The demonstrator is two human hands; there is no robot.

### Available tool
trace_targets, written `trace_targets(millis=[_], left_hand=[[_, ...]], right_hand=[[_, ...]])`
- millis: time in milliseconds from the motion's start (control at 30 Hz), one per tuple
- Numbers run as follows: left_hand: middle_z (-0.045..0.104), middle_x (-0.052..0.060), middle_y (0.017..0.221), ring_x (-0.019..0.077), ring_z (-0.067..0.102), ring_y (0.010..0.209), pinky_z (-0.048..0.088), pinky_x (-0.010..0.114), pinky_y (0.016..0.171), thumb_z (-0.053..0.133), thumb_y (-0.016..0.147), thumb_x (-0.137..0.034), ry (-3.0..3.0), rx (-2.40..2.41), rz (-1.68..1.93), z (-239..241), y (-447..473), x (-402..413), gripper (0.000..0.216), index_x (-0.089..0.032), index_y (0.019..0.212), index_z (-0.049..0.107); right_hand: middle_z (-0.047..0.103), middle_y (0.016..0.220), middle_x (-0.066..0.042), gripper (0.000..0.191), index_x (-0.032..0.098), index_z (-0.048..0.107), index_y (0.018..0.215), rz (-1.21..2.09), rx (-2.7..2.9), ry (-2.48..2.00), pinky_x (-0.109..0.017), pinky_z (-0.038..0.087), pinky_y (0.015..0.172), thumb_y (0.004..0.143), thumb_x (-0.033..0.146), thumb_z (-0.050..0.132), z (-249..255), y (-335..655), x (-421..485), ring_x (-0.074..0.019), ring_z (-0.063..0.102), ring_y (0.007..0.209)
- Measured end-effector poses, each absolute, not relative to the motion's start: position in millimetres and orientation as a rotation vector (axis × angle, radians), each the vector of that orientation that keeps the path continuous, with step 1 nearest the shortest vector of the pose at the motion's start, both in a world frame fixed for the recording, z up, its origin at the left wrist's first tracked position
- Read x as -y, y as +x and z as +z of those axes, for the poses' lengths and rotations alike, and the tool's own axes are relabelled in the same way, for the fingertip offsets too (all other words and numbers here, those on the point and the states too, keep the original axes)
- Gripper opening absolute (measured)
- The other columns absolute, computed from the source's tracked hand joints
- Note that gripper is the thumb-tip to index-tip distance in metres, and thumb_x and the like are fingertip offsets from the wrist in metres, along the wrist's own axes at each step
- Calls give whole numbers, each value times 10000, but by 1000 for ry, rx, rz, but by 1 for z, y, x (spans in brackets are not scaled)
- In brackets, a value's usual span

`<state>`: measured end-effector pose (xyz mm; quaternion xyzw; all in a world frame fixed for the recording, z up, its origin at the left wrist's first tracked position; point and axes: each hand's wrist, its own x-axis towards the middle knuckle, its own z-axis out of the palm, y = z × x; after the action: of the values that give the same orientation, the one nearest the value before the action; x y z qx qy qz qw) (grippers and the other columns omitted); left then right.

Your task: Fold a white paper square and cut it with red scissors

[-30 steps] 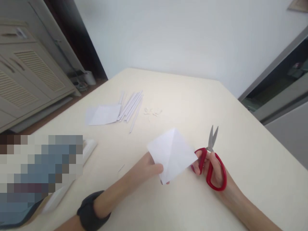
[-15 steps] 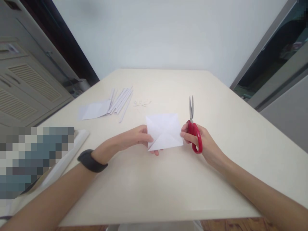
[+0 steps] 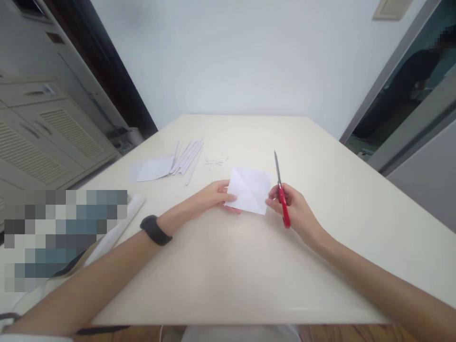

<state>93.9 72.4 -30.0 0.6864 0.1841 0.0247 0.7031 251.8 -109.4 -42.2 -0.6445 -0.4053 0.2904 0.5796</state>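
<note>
Home room — louvred cabinet (image 3: 67, 135); cream table (image 3: 231, 270); bare white wall (image 3: 231, 57)

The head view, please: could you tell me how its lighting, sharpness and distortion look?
Head view: soft, even light, only faint shadows under the left hand and right hand; the scissors are sharp, the white paper pale against the table; wide-angle distortion slants the cabinet; a pixelated block masks the lower left.

Both bare forearms reach in from the near edge of the table (image 3: 231, 270) and converge toward its middle. The left hand (image 3: 213, 195), palm down, pinches the paper (image 3: 251, 189). The right hand (image 3: 294, 213) curls closed around the scissors (image 3: 283, 207).
</note>
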Motion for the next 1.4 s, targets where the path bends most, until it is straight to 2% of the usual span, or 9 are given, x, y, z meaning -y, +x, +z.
trace_targets(millis=[33,167,267,400,467,667,867,1067,1400], left_hand=[[732,102,1066,198,731,782,575,309,755,693,803,-229,1526,-435,59,-29,90,-71,404,-163,1193,608],[759,82,873,190,737,749,575,274,717,677,839,-271,1511,-561,68,-31,79,-64,294,-131,1094,636],[766,63,849,171,733,742,568,240,699,665,856,-290,1497,-617,64,-33,74,-60,189,-143,973,675],[770,23,790,159,725,695,558,215,649,652,867,-316,1483,-669,12,-30,70,-55,155,-170,891,698],[756,0,711,152,716,671,547,196,624,645,871,-338,1477,-713,-6,-29,67,-52,167,-182,886,703],[755,-23,691,140,706,656,530,176,624,610,889,-392,1463,-793,-69,-29,62,-51,221,-211,837,725],[778,34,776,156,718,663,568,208,613,511,935,-435,1451,-627,-81,-31,56,-44,382,-172,774,737],[771,-21,766,117,717,682,569,166,614,615,899,-283,1331,-559,-125,-34,54,-34,179,-203,801,741],[778,-18,723,103,719,629,573,144,581,593,914,-221,1283,-569,-74,-28,55,-31,217,-179,765,745]], right_hand=[[542,793,25,202,206,545,825,677,932,-1515,-270,330,593,796,336,698,-43,252,110,-142,460,689],[499,722,45,196,212,531,810,721,896,-1542,-266,308,581,813,318,696,-45,252,112,-130,423,646],[487,713,52,174,221,537,819,774,868,-1553,-257,304,578,837,320,679,-45,250,116,-123,411,642],[503,728,51,132,228,549,810,876,794,-1570,-243,320,586,841,246,677,-43,247,120,-121,439,667],[513,744,47,132,231,554,801,934,736,-1565,-237,322,585,839,236,681,-43,248,122,-119,446,672],[512,765,37,143,244,568,789,1010,629,-1576,-227,312,555,819,207,702,-41,248,126,-115,442,660],[440,633,58,184,245,540,738,1040,598,-1578,-222,297,476,835,183,683,-34,245,127,-104,371,545],[495,741,60,168,259,551,789,1073,656,-1571,-180,353,518,846,181,688,-38,238,134,-89,422,606],[474,695,55,164,263,561,789,1038,645,-1527,-194,336,495,836,222,713,-36,234,142,-98,425,588]])
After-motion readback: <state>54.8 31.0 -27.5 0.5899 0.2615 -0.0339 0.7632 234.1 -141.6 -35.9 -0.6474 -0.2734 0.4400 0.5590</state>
